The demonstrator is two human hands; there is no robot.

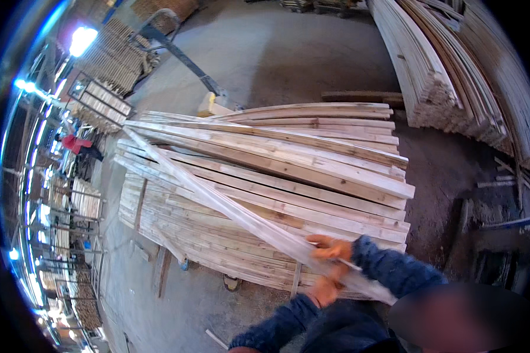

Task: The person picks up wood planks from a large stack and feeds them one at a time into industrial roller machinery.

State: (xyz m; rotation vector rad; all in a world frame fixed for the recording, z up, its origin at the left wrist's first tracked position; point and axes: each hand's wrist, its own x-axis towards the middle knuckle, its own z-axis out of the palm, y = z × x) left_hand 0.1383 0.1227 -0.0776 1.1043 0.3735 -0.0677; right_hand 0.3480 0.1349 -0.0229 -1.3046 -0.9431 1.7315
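A long pale wooden board (pixel 241 217) lies slantwise over the stack of boards (pixel 259 162), its near end blurred close to my body. My left hand (pixel 327 287), in an orange glove, is closed on the lower edge of this board near that end. Just above it, my right hand (pixel 330 247), also gloved in orange, grips the upper edge. A thin light strip (pixel 350 265) shows between the two hands; I cannot make out what it is. Beneath the slanting board, the stacked boards lie roughly side by side, some crossing others at the top.
Tall bundles of boards (pixel 418 82) stand at the far right. Behind the stack is a pallet truck handle (pixel 185 59) with a yellow part (pixel 207 105) at its foot. At the far left a person in a red top (pixel 75 143) stands near more timber stacks (pixel 109 56).
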